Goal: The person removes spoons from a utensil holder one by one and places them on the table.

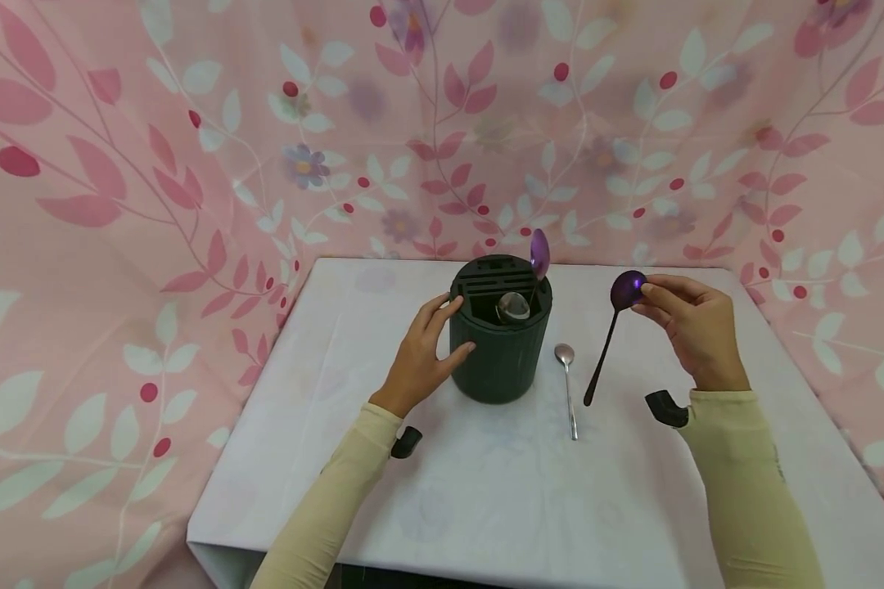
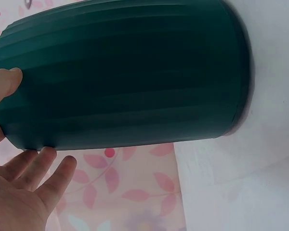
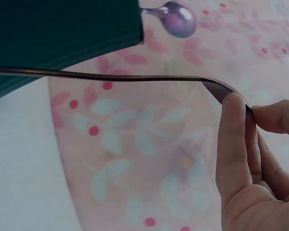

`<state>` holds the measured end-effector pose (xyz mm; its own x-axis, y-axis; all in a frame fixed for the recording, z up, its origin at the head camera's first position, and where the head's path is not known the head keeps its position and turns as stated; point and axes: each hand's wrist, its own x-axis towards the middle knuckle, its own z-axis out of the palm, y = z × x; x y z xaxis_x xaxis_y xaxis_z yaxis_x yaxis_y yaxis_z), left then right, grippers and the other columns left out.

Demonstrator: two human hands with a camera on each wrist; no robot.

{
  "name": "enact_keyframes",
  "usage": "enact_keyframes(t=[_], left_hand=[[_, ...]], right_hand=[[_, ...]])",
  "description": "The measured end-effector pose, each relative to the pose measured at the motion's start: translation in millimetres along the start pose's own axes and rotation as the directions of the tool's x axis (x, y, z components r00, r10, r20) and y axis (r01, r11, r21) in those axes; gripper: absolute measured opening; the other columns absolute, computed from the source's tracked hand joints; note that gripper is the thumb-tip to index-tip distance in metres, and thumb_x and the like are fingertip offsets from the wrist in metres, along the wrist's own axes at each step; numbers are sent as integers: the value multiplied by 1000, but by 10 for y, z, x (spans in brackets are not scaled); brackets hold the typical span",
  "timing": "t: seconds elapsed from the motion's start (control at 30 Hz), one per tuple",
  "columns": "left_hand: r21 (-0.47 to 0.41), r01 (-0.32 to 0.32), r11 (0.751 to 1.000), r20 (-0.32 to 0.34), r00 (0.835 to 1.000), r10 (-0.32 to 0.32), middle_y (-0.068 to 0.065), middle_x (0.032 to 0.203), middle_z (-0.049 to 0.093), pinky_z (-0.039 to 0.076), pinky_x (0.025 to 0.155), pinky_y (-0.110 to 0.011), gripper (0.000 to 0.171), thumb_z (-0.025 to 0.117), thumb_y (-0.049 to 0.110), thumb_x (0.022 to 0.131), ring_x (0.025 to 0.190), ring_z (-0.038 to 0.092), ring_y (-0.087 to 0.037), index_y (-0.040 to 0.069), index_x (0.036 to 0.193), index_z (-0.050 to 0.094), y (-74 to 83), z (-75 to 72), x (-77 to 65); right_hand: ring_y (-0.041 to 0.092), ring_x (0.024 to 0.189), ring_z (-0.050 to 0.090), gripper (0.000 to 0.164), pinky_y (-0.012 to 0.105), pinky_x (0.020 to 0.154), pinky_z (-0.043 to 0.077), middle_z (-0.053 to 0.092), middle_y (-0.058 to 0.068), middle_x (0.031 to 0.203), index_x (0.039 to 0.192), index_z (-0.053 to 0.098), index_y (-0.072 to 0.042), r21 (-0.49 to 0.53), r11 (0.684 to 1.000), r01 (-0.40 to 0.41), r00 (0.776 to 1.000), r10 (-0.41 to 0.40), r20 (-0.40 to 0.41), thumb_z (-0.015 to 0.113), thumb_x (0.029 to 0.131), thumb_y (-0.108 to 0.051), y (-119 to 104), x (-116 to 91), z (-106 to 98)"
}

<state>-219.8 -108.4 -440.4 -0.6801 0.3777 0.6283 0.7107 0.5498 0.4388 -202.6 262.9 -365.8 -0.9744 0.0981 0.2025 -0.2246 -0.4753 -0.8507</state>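
In the head view, a dark green ribbed utensil holder [image 1: 497, 364] with a slotted top stands upright on the table. My left hand [image 1: 421, 360] rests against its left side, fingers spread at the rim and thumb on the front. In its compartment are a purple spoon [image 1: 539, 254], bowl up, and a silver spoon [image 1: 514, 306]; their lower parts are hidden. My right hand [image 1: 688, 323] pinches the bowl of another long purple spoon [image 1: 626, 290] between thumb and fingers. That spoon's dark handle slants down to the left above the table, as the right wrist view also shows.
On the white-covered table [image 1: 479, 499], a small silver spoon [image 1: 568, 388] lies right of the holder, handle towards me. Pink floral cloth [image 1: 471, 114] hangs behind and at both sides. The table's front edge runs along the bottom of the head view.
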Motion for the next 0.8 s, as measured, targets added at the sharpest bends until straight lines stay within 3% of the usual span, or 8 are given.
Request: enact_keyframes(t=[0.27,0.53,0.8], left_hand=[[7,0,1000,0,1000,0,-14,149,37,40,107,-40,76,77,28,86,136,38,-24,13,150,38,2,-6,-8],[5,-7,1000,-10,1000,7,-14,148,37,40,107,-40,76,77,26,86,135,39,-24,12,150,38,6,-13,-6],[3,3,1000,0,1000,-3,-14,148,37,39,108,-40,75,76,27,87,135,39,-25,12,150,38,16,-9,-5]], right_hand=[[23,81,72,15,33,78,57,71,15,95,102,70,12,-89,977,-193,981,192,-26,67,87,7,199,73,-241],[21,85,71,13,32,81,56,71,13,96,100,72,9,-92,952,-291,957,290,-28,66,89,5,407,141,-449],[20,87,71,12,31,83,55,70,11,97,97,73,4,-63,894,-444,896,441,-52,62,91,7,609,183,-665]])
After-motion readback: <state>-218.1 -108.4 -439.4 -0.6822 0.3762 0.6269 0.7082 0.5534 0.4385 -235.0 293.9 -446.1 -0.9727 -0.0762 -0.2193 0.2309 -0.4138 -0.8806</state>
